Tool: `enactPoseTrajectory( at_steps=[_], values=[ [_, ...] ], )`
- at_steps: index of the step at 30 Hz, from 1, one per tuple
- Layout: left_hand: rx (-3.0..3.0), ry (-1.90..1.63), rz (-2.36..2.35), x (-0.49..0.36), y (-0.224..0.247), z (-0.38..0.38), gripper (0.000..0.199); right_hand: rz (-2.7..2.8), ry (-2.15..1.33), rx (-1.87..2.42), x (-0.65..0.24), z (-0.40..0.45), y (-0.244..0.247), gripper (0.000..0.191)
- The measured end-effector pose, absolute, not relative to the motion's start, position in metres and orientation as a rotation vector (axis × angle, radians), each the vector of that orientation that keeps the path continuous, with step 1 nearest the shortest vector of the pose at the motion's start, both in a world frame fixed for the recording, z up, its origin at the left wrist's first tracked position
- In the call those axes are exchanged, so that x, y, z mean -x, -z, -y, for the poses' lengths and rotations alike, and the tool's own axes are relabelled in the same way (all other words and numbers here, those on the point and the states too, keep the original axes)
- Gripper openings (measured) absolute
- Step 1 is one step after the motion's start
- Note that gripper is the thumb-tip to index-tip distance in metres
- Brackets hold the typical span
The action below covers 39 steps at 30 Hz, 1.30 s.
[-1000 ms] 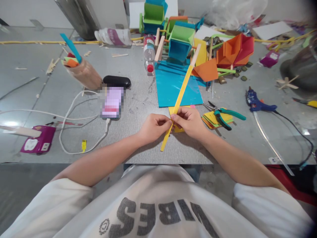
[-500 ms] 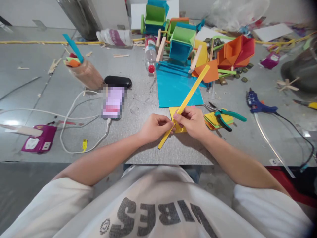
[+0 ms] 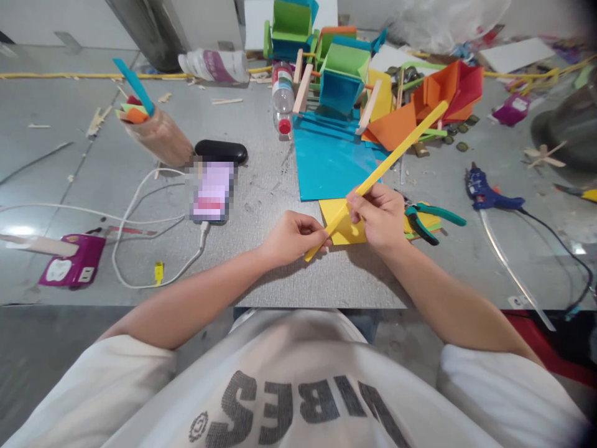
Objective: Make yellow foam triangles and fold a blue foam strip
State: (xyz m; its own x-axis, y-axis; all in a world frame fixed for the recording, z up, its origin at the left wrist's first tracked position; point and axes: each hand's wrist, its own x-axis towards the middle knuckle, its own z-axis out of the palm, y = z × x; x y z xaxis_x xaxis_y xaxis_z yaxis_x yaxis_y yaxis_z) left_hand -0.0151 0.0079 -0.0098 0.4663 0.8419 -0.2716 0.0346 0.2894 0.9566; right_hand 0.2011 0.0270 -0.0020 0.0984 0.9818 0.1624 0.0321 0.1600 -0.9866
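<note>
A long, narrow yellow strip [image 3: 396,152], which looks like paper or card, slants from lower left to upper right between my hands. My left hand [image 3: 295,238] pinches it near its lower end. Further up, my right hand [image 3: 380,214] has thumb and fingers closed on the strip. Beneath the strip, yellow sheets [image 3: 342,230] lie on the table, partly covered by my right hand. Behind them is a blue sheet [image 3: 331,168]. Just right of my right hand, teal-handled pliers [image 3: 426,223] rest on a stack of small coloured papers.
Blue and green box shapes on wooden sticks [image 3: 342,74] stand at the back, beside an orange-red folded shape [image 3: 441,93] and a plastic bottle [image 3: 283,99]. A blue glue gun [image 3: 489,193] lies right. A phone [image 3: 214,190] with a white cable and a pencil cup [image 3: 161,137] are left.
My right hand has slid up and right along the yellow strip. The strip has shifted that way too, its upper end now over the orange shape. My left hand stays nearly in place.
</note>
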Motion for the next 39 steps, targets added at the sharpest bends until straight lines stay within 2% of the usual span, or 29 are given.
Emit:
enactPoseTrajectory(
  at_steps=[3,9,15,20,26,33,39],
  values=[
    [-1.178,-0.665,-0.951,0.015,0.008,-0.008,0.015,1.161,-0.947,1.126,-0.209,-0.035,0.004,0.037],
    [-1.133,-0.662,-0.979,0.014,0.007,-0.008,0.016,1.123,-0.885,1.141,-0.224,-0.047,0.004,0.044],
    [-1.112,-0.682,-1.027,0.014,0.003,-0.008,0.018,1.116,-0.851,1.086,-0.234,-0.054,0.008,0.044],
    [-0.967,-0.792,-1.134,0.012,-0.004,-0.011,0.018,0.989,-0.788,1.074,-0.247,-0.068,0.014,0.042],
    [-0.908,-0.904,-1.124,0.014,0.004,-0.016,0.016,0.835,-0.941,1.134,-0.249,-0.072,0.013,0.044],
    [-1.011,-0.925,-1.045,0.016,0.010,-0.015,0.030,0.954,-0.954,1.210,-0.249,-0.069,0.018,0.048],
    [-0.973,-0.929,-0.989,0.014,0.007,-0.013,0.022,1.001,-0.972,1.209,-0.254,-0.074,0.027,0.049]
  ],
)
